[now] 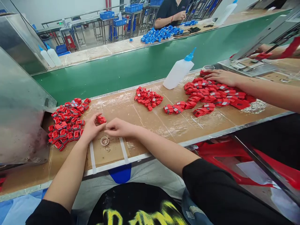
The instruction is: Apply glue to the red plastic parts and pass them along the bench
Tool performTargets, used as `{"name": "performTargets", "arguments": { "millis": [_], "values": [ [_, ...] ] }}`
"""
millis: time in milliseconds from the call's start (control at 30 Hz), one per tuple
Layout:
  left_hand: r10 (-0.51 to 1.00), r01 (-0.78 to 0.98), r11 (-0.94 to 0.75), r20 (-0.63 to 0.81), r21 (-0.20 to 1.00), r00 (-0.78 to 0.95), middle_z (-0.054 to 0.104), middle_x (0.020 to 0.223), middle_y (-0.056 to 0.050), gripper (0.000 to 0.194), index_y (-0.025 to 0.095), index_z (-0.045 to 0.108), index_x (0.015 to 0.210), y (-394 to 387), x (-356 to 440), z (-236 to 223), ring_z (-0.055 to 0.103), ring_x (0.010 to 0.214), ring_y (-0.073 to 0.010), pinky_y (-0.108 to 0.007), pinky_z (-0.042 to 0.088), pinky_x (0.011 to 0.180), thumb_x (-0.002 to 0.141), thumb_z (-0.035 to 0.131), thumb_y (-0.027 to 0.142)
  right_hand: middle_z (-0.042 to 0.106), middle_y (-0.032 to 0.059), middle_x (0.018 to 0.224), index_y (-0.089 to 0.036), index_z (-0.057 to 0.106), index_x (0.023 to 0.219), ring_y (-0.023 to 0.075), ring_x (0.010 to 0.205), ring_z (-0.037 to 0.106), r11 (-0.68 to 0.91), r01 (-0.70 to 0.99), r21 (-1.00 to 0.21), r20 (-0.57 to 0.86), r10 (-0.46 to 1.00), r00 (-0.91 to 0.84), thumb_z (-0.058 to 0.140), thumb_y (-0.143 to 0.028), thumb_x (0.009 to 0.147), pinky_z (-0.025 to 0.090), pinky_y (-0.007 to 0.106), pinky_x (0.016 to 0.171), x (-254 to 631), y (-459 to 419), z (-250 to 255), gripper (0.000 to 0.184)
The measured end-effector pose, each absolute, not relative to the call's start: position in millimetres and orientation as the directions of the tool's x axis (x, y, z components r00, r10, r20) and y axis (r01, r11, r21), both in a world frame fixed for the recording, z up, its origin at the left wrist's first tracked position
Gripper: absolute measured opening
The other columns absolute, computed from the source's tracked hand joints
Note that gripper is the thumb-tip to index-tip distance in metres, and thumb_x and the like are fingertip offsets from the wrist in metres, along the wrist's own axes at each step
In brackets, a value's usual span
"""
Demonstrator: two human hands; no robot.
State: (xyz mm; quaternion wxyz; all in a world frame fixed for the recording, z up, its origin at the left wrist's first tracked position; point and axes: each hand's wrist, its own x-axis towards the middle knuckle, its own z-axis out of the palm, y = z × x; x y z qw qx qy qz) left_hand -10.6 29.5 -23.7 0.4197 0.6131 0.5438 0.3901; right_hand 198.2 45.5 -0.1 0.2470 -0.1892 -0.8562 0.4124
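Above the cardboard mat on the desk, a red plastic block lies just beyond the left hand, nearer it than the right hand, its long axis slanting. The fingers curl inward, tips meeting; whether they pinch anything is too small to tell. A small round dish sits just below.

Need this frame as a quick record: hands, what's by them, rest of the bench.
left hand: at a red plastic part, contact unclear
right hand: fingertips meeting the left hand's; anything held too small to tell
below hands: small round dish on a cardboard pad
left of hands: pile of red parts
bench: second red pile, squeeze bottle with blue nozzle
other person: hand on a third red pile
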Motion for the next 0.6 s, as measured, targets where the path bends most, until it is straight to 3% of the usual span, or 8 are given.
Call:
{"name": "performTargets", "arguments": {
  "millis": [100,200,600],
  "values": [
    [0.983,0.394,-0.070,-0.003,0.916,0.182,0.072,0.101,-0.005,0.059,0.020,0.059,0.128,24,-8,-19,0.066,0.077,-0.0168,-0.029,0.052,0.072,0.075,0.081,0.034,0.027,-0.0066,0.059,-0.021,0.032,0.058,0.0083,0.057,0.028,0.449,0.094,-0.889,0.332,0.772,-0.542,0.052,-0.039,0.090,0.023,0.025,0.057,202,59,-12,0.041],
    [0.974,0.499,-0.106,-0.011,0.860,0.227,0.070,0.094,-0.001,0.047,0.023,0.063,0.123,21,-6,-12,0.062,0.072,-0.0155,-0.028,0.050,0.069,0.078,0.077,0.031,0.031,-0.0058,0.060,-0.022,0.034,0.060,0.0092,0.059,0.030,0.401,0.136,-0.906,0.340,0.880,-0.332,0.053,-0.041,0.089,0.025,0.025,0.058,202,72,-19,0.040],
    [0.973,0.505,-0.111,-0.010,0.856,0.230,0.068,0.091,0.000,0.047,0.024,0.063,0.123,21,-7,-16,0.060,0.070,-0.0152,-0.027,0.051,0.067,0.077,0.074,0.028,0.032,-0.0057,0.060,-0.021,0.035,0.061,0.0095,0.060,0.031,0.444,0.295,-0.846,0.340,0.876,-0.344,0.052,-0.039,0.091,0.024,0.026,0.060,196,79,-30,0.039]
  ]
}}
